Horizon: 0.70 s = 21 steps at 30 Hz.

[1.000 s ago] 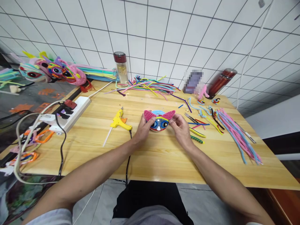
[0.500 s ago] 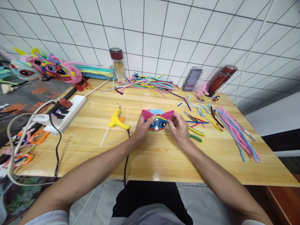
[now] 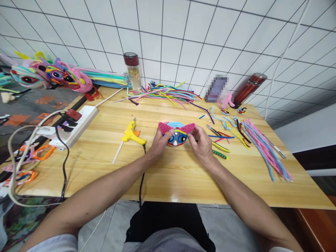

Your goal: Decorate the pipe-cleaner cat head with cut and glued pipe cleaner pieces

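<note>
Between my two hands is a pipe-cleaner animal head (image 3: 176,132) with pink ears, a light-blue top, round blue eyes, a white nose and a red lower edge. My left hand (image 3: 159,142) pinches its left side, the thumb just below the left ear. On the other side my right hand (image 3: 201,142) grips the edge under the right ear with thumb and fingers. A yellow hot glue gun (image 3: 133,133) with a white glue stick lies to the left. Close to my right hand are green-and-yellow handled pliers (image 3: 219,149), partly hidden behind it.
A white power strip (image 3: 78,126) with cables stands left. Pipe cleaners (image 3: 168,94) lie along the back, more (image 3: 266,150) at right. A glass bottle (image 3: 133,73) and a red thermos (image 3: 249,90) stand by the wall. Finished pipe-cleaner heads (image 3: 70,78) sit far left.
Almost nothing differs. Both hands keep the same hold on the animal head, and the view has shifted very slightly.
</note>
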Motion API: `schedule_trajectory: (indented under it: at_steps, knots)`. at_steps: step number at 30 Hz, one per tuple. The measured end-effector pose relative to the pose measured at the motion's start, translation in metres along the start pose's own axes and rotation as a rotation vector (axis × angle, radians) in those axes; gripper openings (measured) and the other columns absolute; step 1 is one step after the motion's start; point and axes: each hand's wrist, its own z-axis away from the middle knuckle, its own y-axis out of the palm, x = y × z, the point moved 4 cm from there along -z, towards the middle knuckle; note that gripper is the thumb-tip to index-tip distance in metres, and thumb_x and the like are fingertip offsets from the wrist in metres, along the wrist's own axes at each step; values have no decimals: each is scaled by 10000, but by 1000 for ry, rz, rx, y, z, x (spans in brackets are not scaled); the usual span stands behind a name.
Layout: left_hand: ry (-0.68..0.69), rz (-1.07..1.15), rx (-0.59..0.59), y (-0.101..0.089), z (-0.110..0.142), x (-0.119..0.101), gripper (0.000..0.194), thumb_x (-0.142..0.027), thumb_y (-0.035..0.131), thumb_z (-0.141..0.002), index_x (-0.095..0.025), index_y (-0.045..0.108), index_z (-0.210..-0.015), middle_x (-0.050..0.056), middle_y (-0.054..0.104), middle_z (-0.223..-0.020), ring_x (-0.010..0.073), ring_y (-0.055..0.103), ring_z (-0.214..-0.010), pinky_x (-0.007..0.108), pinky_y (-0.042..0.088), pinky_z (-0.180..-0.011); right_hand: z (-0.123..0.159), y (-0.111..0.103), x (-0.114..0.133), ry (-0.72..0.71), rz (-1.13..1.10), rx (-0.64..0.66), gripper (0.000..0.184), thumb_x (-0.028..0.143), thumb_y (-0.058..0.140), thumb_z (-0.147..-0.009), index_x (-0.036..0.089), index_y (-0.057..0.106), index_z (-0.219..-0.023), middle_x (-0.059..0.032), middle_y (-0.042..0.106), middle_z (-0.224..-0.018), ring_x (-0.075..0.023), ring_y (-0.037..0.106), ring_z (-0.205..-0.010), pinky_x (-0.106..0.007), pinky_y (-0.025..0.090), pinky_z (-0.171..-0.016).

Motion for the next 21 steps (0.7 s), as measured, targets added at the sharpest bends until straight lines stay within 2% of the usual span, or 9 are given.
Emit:
schedule_trajectory:
  at_steps: [9,16,21]
  knots:
    - [3,-47,18,2,1,-5,415,-464,748,-870,-195,684,-1179,62,749,-1167,248,676,-1127,376,523,-1061,0,-1,0,-9,38,4,271,282,625,-963,230,645,-1228,-83,779,-1024,-242,754,-866,-398,650,-807]
    - [-8,-59,-22,1,1,-6,436,-490,744,-862,-195,670,-1175,67,741,-1187,267,668,-1166,403,505,-1089,3,-1,-4,11,-98,35,367,296,581,-1008,245,571,-1371,-103,783,-1184,-251,782,-1004,-418,662,-888]
    - [-31,-70,-30,-1,1,-5,506,-475,742,-858,-203,626,-1268,76,717,-1277,274,646,-1241,415,475,-1132,2,-1,-2,-6,-51,36,348,295,597,-994,250,594,-1339,-90,787,-1136,-246,772,-954,-414,659,-873]
